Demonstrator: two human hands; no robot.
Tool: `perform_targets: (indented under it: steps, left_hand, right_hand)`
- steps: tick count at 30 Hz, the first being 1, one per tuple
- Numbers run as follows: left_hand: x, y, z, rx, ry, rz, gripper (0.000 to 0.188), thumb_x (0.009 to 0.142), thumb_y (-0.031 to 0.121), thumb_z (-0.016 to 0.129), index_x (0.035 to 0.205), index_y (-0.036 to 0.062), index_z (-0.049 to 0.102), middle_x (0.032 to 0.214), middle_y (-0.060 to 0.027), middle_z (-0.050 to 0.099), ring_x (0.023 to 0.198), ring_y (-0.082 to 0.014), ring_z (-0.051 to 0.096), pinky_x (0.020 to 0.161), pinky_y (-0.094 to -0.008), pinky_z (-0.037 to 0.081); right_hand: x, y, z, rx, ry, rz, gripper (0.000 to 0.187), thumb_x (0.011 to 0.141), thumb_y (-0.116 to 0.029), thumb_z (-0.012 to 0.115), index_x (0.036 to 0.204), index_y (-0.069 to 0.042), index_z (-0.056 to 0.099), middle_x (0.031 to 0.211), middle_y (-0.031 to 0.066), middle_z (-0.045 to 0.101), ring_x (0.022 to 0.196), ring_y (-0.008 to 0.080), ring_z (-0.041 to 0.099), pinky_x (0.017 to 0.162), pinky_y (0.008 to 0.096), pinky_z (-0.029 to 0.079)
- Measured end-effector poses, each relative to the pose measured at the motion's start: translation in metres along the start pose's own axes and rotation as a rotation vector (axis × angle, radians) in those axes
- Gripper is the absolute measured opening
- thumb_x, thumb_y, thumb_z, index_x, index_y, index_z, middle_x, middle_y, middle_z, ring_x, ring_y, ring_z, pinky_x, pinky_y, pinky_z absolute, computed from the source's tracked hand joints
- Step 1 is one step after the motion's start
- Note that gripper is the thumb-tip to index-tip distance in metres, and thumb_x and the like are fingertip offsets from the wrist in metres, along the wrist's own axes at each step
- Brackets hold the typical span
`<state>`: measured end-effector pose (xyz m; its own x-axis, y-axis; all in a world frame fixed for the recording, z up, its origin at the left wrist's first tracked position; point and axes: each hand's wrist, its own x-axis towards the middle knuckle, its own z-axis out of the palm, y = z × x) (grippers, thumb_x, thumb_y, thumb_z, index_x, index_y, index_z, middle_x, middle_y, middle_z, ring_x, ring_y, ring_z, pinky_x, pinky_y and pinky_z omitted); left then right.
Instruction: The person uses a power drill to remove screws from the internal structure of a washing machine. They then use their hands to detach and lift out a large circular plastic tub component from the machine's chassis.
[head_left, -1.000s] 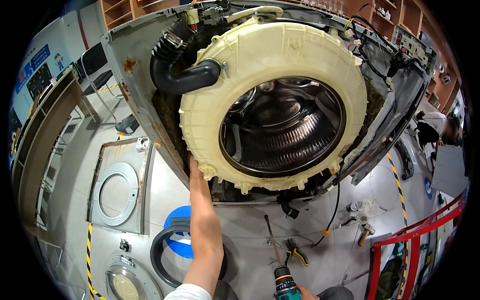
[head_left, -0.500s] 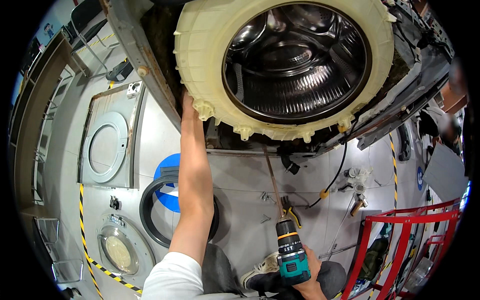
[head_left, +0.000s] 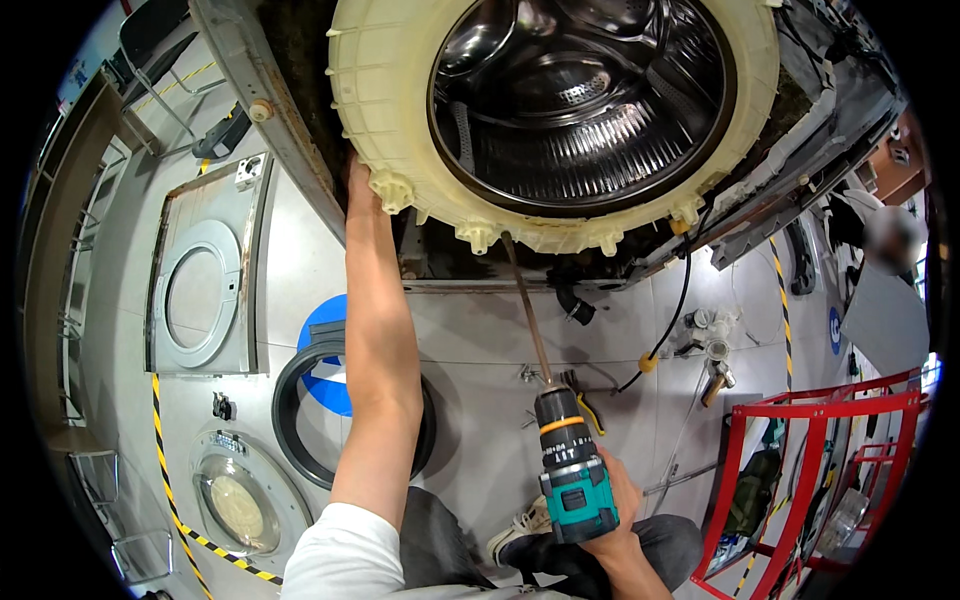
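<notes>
A pale yellow washing machine tub surrounds a shiny steel drum inside the opened cabinet. My left hand reaches in between the tub's left side and the cabinet; its fingers are hidden behind the tub. My right hand is closed around a teal and black cordless drill. From the drill's chuck a long, thin brown bit points up to the tub's lower rim. Its tip is at the rim, just right of a moulded lug; I cannot tell whether it touches.
On the floor lie a black rubber door gasket, a round glass door, a front panel, yellow-handled pliers and a hammer. A red metal rack stands at right. Another person is at far right.
My right hand has raised the drill, and the bit's tip has moved up to the tub's lower rim. The view has shifted a little; my left arm stays beside the tub.
</notes>
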<state>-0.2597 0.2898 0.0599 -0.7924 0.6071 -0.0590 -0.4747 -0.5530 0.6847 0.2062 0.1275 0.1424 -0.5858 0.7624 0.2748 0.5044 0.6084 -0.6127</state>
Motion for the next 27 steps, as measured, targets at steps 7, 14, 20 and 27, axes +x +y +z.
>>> perform_targets:
  steps: [7, 14, 20, 27]
  left_hand:
    - [0.010, -0.002, -0.002, -0.001, -0.086, 0.098, 0.043, 0.098, 0.029, 0.052, 0.135, 0.0071, 0.050, 0.127, -0.0087, 0.059, 0.114, -0.0222, 0.056, 0.094, -0.0345, 0.047]
    - [0.020, -0.012, -0.027, 0.080, 0.000, 0.092, 0.046, 0.099, 0.033, 0.047, 0.135, 0.0045, 0.049, 0.126, -0.0119, 0.059, 0.110, -0.0248, 0.059, 0.091, -0.0359, 0.050]
    - [0.034, -0.010, -0.047, 0.203, -0.089, -0.009, 0.039, 0.098, 0.030, 0.047, 0.126, 0.0029, 0.055, 0.111, -0.0129, 0.065, 0.094, -0.0268, 0.065, 0.078, -0.0355, 0.055]
    - [0.028, -0.009, -0.027, 0.077, -0.061, 0.153, 0.037, 0.098, 0.026, 0.049, 0.127, 0.0024, 0.053, 0.114, -0.0122, 0.063, 0.098, -0.0258, 0.064, 0.080, -0.0362, 0.054]
  right_hand:
    - [0.023, 0.010, 0.012, 0.115, 0.042, -0.002, 0.068, 0.062, -0.019, 0.086, 0.119, 0.006, 0.058, 0.089, 0.0142, 0.066, 0.070, 0.0249, 0.069, 0.061, 0.0321, 0.055]
    - [0.026, 0.011, 0.009, 0.069, 0.008, -0.015, 0.070, 0.059, -0.022, 0.087, 0.119, 0.003, 0.059, 0.084, 0.0088, 0.064, 0.067, 0.0219, 0.067, 0.057, 0.0303, 0.052]
    - [0.029, 0.004, 0.005, 0.073, -0.019, -0.020, 0.068, 0.060, -0.019, 0.086, 0.118, 0.004, 0.059, 0.084, 0.0101, 0.065, 0.066, 0.0220, 0.066, 0.058, 0.0309, 0.053]
    - [0.033, -0.001, 0.006, 0.133, 0.012, -0.023, 0.064, 0.062, -0.016, 0.085, 0.115, 0.007, 0.059, 0.087, 0.0115, 0.065, 0.069, 0.0224, 0.069, 0.061, 0.0298, 0.054]
